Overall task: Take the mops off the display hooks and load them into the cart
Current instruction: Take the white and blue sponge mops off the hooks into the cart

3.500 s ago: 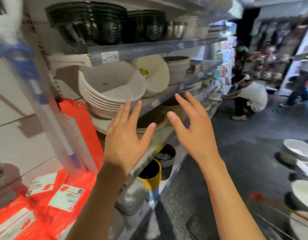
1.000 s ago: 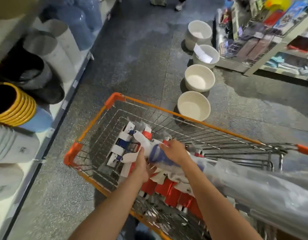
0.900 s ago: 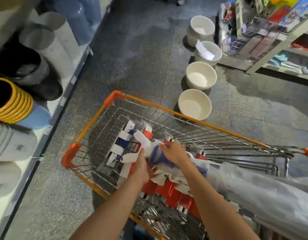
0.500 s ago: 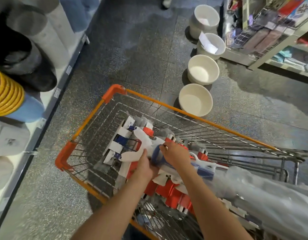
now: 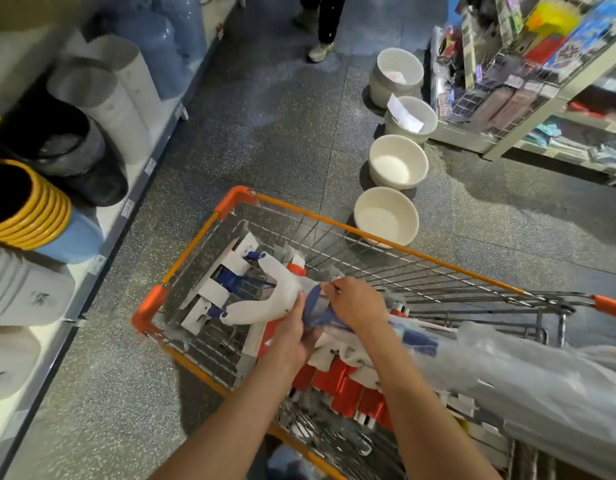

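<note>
Since 3.5 s ago: the view has swung from the bowl shelves, both hands raised and spread, down onto the cart; over the last second the hands have stayed on the same mop, which sits slightly deeper in the basket.

Blue-and-white mop (image 5: 265, 292): head end inside the cart (image 5: 237, 197), over the wire floor near the front corner at 10 o'clock of the basket; its plastic-wrapped shaft (image 5: 528, 379) runs out toward 4 o'clock over the rear rail.

Left hand (image 5: 292, 336): under the mop neck, fingers curled up around it, thumb against the white part.
Right hand (image 5: 358, 303): on top, fingers curled over the blue collar, gripping.

Red-and-white mop heads (image 5: 344, 382): lying in the basket beneath the forearms, at 6 o'clock from the hands.

Outward: four white basins (image 5: 386, 216) in a row on the speckled floor, 1 o'clock from the cart. Stacked yellow-rimmed buckets (image 5: 26, 206) on the low shelf at 9 o'clock. Wire rack of packaged goods (image 5: 528, 74) at 2 o'clock. A person's legs (image 5: 322, 26) at 12 o'clock.
</note>
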The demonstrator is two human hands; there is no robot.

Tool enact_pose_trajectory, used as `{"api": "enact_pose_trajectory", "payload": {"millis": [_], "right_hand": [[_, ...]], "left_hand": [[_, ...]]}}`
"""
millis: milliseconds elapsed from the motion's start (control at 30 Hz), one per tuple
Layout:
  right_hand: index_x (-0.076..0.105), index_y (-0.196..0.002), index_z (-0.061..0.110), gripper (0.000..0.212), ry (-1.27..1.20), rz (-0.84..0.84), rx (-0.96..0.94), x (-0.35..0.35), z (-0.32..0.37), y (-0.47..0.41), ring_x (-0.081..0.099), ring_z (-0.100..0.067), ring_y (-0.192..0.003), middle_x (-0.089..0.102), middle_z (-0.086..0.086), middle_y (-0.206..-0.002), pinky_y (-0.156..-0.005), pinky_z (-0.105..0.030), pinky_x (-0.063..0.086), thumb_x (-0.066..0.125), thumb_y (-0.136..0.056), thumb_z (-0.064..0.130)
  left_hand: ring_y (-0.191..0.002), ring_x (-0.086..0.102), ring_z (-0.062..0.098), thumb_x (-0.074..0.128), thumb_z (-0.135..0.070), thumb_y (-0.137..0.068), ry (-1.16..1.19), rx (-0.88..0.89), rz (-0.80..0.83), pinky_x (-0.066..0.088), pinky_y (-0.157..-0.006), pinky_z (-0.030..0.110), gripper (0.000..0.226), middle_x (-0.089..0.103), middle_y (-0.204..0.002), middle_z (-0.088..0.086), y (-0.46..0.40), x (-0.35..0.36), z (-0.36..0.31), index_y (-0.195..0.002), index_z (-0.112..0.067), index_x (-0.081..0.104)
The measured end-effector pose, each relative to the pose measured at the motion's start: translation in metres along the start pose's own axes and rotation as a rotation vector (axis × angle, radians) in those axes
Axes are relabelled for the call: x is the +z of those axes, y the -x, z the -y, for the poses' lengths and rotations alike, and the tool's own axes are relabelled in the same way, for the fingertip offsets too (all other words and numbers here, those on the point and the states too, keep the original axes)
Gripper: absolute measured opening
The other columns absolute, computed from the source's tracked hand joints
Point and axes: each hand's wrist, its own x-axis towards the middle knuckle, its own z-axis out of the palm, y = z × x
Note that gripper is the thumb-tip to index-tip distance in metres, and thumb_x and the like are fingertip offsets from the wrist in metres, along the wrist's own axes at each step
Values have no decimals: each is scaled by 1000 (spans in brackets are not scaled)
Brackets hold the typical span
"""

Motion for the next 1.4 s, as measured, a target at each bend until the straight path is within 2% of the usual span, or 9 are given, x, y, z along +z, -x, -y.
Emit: {"api": "enact_pose_trajectory", "payload": {"millis": [233, 433, 633, 700, 800, 1000, 1133, 1300, 1400], "right_hand": [[69, -114, 19, 42, 93, -116, -64, -48, 19, 36, 67, -32, -105, 70, -10, -114, -82, -37, 48, 37, -105, 45], [67, -114, 13, 42, 179, -235, -138, -97, 36, 67, 65, -35, -107, 69, -14, -115, -80, -38, 47, 39, -104, 43], [67, -110, 12, 42, 161, -362, -182, -139, 49, 98, 67, -35, -101, 71, -13, -110, -76, -38, 47, 41, -104, 45], [67, -109, 13, 42, 146, -390, -206, -154, 55, 110, 67, -34, -98, 71, -12, -108, -78, -39, 48, 41, -104, 44], [65, -113, 12, 43, 149, -406, -228, -179, 69, 129, 65, -33, -101, 69, -13, -112, -85, -41, 48, 38, -105, 44], [65, -110, 10, 46, 118, -529, -362, -218, 107, 167, 64, -37, -105, 68, -16, -116, -81, -41, 46, 39, -104, 47], [66, -108, 10, 46, 91, -571, -442, -236, 139, 194, 64, -38, -104, 68, -16, -113, -77, -40, 44, 40, -104, 47], [68, -102, 11, 48, 46, -607, -576, -244, 180, 223, 64, -33, -96, 68, -10, -102, -70, -36, 39, 37, -105, 48], [70, -104, 15, 49, 4, -637, -648, -246, 204, 244, 64, -30, -95, 69, -7, -101, -69, -34, 38, 36, -104, 51]], "left_hand": [[-83, 75, 13, 62, -34, -98, -22, 153, 66, 59, -61, 25, 34, 75, -110, 4, 49, 15, -10, -127, -16, 65], [-126, 59, 30, 58, -50, -96, -92, 186, 80, 46, -109, 46, 51, 63, -132, 14, 89, 41, -25, -130, -12, 59], [-86, 75, 16, 47, -32, -104, 77, 320, 313, 60, -66, 27, 33, 76, -105, 6, 133, 63, -39, -123, -13, 65], [-83, 75, 15, 57, -33, -100, 69, 381, 381, 61, -66, 28, 29, 77, -99, 5, 154, 71, -45, -117, -12, 67], [-98, 73, 20, 90, -49, -66, 26, 522, 401, 61, -76, 32, 85, 73, -116, 9, 186, 82, -55, -135, -7, 59], [-127, 58, 26, 54, -48, -97, -33, 631, 329, 55, -94, 32, 61, 54, -146, 14, 251, 93, -95, -141, -6, 48], [-86, 75, 17, 44, -26, -106, 125, 696, 392, 62, -71, 30, 30, 77, -100, 5, 293, 82, -116, -125, -12, 62], [-68, 74, 11, 42, -25, -107, 176, 782, 364, 60, -59, 24, 28, 76, -90, -1, 342, 59, -140, -110, -15, 68], [-80, 75, 13, 42, -27, -106, 203, 869, 323, 60, -60, 25, 33, 74, -111, 1, 373, 44, -154, -130, -12, 60]]}}
